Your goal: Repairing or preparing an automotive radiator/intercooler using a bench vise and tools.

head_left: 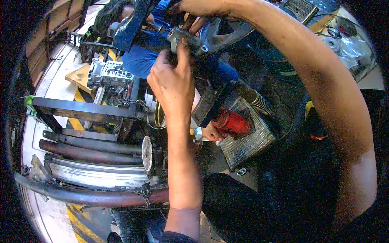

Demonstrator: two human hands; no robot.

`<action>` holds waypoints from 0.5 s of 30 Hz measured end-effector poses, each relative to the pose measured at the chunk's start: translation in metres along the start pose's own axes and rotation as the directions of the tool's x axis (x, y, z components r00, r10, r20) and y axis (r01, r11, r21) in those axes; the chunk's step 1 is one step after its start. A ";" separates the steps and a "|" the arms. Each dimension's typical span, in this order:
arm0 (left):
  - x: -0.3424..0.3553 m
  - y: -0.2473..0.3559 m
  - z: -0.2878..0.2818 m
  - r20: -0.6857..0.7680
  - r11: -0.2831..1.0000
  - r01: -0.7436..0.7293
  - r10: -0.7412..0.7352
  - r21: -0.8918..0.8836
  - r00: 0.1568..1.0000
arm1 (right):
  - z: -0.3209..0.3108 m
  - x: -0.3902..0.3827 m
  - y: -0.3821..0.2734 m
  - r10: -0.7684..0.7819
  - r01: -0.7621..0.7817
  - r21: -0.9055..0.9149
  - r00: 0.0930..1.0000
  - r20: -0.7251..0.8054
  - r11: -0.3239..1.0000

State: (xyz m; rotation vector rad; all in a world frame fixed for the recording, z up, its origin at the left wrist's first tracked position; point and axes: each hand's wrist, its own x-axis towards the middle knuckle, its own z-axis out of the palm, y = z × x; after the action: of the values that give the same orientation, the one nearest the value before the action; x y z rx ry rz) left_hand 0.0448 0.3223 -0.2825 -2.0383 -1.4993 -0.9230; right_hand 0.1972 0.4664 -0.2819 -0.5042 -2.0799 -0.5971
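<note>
My left hand (174, 77) is closed on a grey cast-metal part (176, 37), thumb pressed on its near face and the other fingers curled beside it. From the right my arm arches over the top, and my right hand (192, 14) bends its fingers down onto the upper side of the same part. The top edge cuts off some of that hand, and shadow covers its fingertips. Just right of the part is a grey spoked metal wheel (229, 34). A dark blue metal bar (129, 30) stands to its left.
A person in blue clothing (139, 60) is close behind the part; their hand (210, 132) rests by a red cylinder (233, 123) on a ribbed panel (251, 143). An engine block (111, 75), a steel frame (81, 106) and long pipes (93, 150) lie left. Plastic bags (348, 50) lie right.
</note>
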 end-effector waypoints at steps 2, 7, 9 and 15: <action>0.001 0.001 -0.002 0.020 0.999 0.031 -0.031 0.040 0.999 | -0.007 0.000 -0.002 0.047 -0.049 0.001 0.967 0.251 0.999; 0.001 0.000 -0.006 0.014 0.998 0.011 -0.011 0.058 1.000 | -0.016 -0.004 -0.019 0.392 -0.712 0.701 0.633 0.667 -0.044; 0.001 -0.001 -0.004 0.017 0.996 0.021 -0.023 0.084 1.000 | -0.007 -0.005 -0.014 0.339 -0.746 0.665 0.617 0.710 -0.035; 0.001 0.004 -0.001 0.025 0.997 0.014 -0.016 0.080 1.000 | 0.033 -0.002 0.005 0.203 -0.821 0.571 0.559 0.804 0.000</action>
State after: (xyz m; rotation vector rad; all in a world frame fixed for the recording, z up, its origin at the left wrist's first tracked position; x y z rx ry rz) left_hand 0.0485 0.3205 -0.2808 -1.9913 -1.5421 -0.8322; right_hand 0.1796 0.4893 -0.2980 -0.6997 -1.9521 1.5049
